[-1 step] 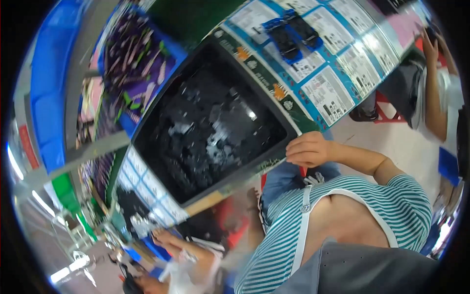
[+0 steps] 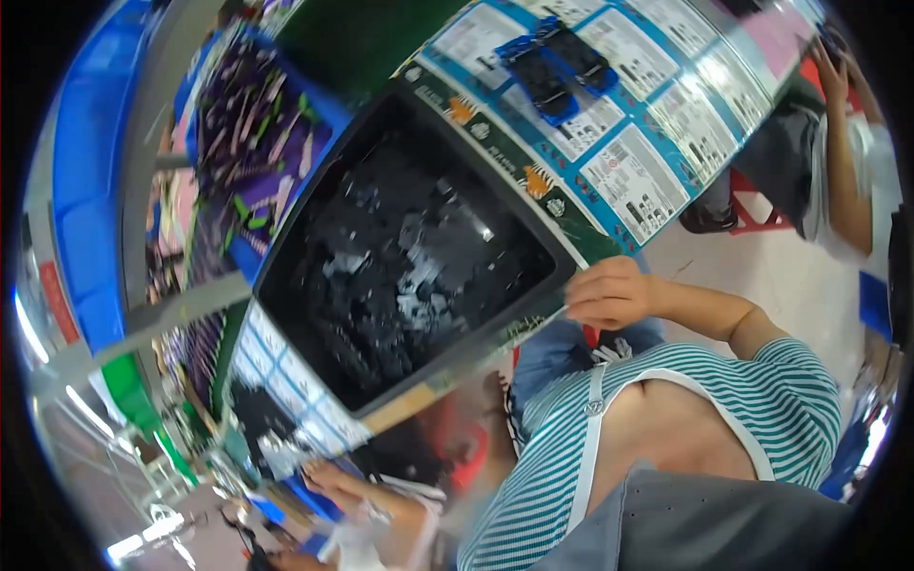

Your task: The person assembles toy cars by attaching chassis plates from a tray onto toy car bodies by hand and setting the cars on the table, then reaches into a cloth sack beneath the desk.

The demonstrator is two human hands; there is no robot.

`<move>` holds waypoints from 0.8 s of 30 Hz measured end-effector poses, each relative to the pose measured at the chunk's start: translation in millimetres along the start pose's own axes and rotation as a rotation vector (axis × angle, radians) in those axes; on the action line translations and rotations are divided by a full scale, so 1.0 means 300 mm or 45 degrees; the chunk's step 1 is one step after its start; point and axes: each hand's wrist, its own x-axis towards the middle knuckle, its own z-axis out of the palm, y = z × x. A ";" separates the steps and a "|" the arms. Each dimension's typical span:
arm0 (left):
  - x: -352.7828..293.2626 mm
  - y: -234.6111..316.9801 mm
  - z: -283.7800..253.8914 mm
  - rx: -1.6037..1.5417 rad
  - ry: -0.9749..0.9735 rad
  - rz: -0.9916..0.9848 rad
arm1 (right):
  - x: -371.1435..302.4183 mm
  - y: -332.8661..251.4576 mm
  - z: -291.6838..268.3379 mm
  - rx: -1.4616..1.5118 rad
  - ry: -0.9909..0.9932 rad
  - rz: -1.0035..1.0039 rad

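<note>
My right hand (image 2: 612, 293) is at the near right corner of a black tray (image 2: 457, 373), its fingers curled and pressed together. Whether they grip the edge or something small is hidden. Inside the tray lie many small black pieces (image 2: 419, 276), some with a shiny, clear-looking surface. On my left, the forearm (image 2: 497, 443) hangs blurred below the table edge, and I cannot make out the fingers of that hand. Past the tray, two black pieces with blue edges (image 2: 557, 71) rest side by side on blue-and-white printed sheets (image 2: 633, 181).
At the far left stands a blue-edged bin (image 2: 271, 152) of thin purple, pink and green pieces. A grey metal bar (image 2: 143, 328) crosses beside it. Another person's hands (image 2: 328, 474) show at lower left, and a further person's arm (image 2: 847, 190) at far right.
My right hand has shifted slightly right, its fingers drawn in a little at the tray's corner. The whole view has tilted a little.
</note>
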 end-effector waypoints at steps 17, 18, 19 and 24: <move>-0.363 0.452 -0.098 0.655 0.480 2.311 | -0.172 -0.015 0.162 -0.912 0.915 0.526; -0.393 0.498 -0.114 0.515 0.583 2.444 | -0.176 0.009 0.174 -1.021 0.869 0.525; -0.422 0.534 -0.142 0.487 0.659 2.532 | -0.184 0.032 0.192 -1.035 0.875 0.524; -0.404 0.649 -0.283 0.258 0.743 2.702 | -0.187 0.071 0.246 -1.271 0.718 0.555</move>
